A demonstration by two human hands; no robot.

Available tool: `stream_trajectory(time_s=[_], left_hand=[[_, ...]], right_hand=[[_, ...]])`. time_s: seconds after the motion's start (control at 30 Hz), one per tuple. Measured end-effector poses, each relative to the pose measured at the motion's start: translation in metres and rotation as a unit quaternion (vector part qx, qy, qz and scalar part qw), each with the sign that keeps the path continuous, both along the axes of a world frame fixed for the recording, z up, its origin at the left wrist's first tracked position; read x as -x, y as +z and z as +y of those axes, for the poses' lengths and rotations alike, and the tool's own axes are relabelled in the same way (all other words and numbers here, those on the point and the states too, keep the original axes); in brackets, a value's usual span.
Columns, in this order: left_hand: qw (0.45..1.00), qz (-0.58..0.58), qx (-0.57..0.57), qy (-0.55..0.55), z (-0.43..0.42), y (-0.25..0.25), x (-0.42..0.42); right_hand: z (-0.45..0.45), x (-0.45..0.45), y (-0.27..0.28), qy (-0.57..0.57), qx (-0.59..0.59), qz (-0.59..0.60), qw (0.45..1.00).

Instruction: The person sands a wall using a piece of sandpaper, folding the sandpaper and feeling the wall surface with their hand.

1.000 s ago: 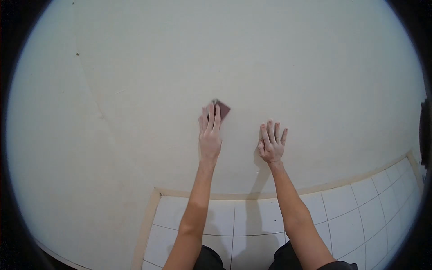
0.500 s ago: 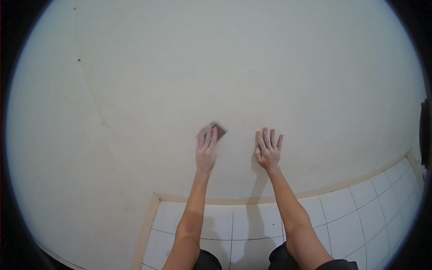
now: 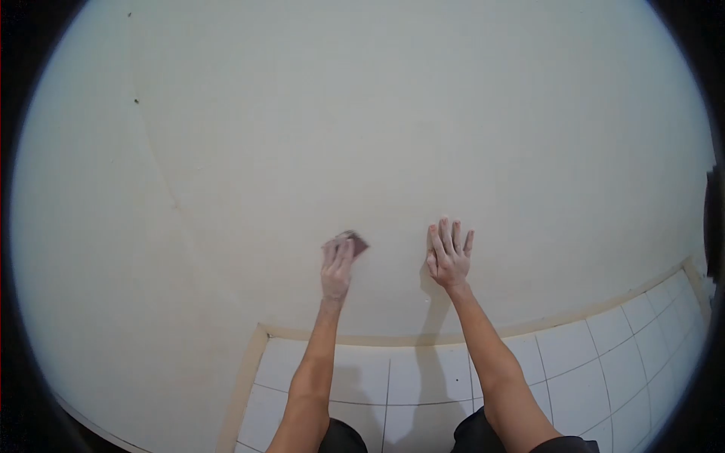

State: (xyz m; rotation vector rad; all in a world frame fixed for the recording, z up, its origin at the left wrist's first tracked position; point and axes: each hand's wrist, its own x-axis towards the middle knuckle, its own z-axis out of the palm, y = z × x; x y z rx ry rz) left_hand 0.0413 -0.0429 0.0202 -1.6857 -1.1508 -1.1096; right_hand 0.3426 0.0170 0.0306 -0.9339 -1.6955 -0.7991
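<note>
A pale, smooth wall (image 3: 302,151) fills most of the head view. Against it, left of centre, my left hand (image 3: 337,270) presses a dark reddish-brown flat piece (image 3: 358,245), perhaps sandpaper, whose corner sticks out to the right of the fingers. The hand is slightly blurred. To the right, my right hand (image 3: 451,257) lies against the wall with its fingers spread and pointing up, holding nothing. Whitish dust coats its fingers.
Below the wall runs a beige baseboard (image 3: 377,340), with white floor tiles (image 3: 581,374) beyond it. A wall corner stands at lower left. Something dark (image 3: 713,226) is at the right edge. My dark-clothed knees show at the bottom.
My left hand has slid down the wall and a little left with the reddish-brown piece. My right hand stays on the wall, appearing slightly lower as the view shifted a little.
</note>
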Motion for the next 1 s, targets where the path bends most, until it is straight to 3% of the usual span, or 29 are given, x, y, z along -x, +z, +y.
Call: stream_trajectory(time_s=[0.1, 0.2, 0.27, 0.43, 0.57, 0.73, 0.87, 1.0], left_hand=[[0.996, 0.012, 0.059, -0.06, -0.015, 0.098, -0.056], [0.999, -0.032, 0.023, 0.031, -0.021, 0.138, -0.063], [0.996, -0.086, 0.008, 0.004, -0.015, 0.118, -0.042], [0.993, -0.114, 0.019, -0.01, -0.003, -0.012, 0.022], [0.991, -0.126, 0.037, -0.006, -0.006, -0.003, -0.005], [0.989, -0.133, 0.05, -0.031, -0.013, 0.079, -0.038], [0.99, -0.137, 0.026, 0.004, -0.026, 0.111, -0.019], [0.985, -0.171, 0.014, -0.001, -0.025, 0.04, 0.016]], right_hand=[[0.005, 0.003, -0.002, -0.003, -0.007, 0.001, 1.0], [0.003, 0.006, -0.002, -0.01, -0.008, 0.001, 1.0], [0.004, 0.007, 0.0, -0.009, -0.008, 0.0, 1.0], [0.004, 0.004, 0.0, -0.003, -0.011, 0.0, 1.0], [0.003, 0.003, 0.001, 0.002, -0.004, 0.001, 1.0], [0.003, 0.004, 0.0, 0.0, -0.007, 0.007, 1.0], [0.002, 0.001, 0.001, 0.009, -0.014, 0.008, 1.0], [0.001, 0.0, 0.002, 0.015, -0.013, -0.002, 1.0]])
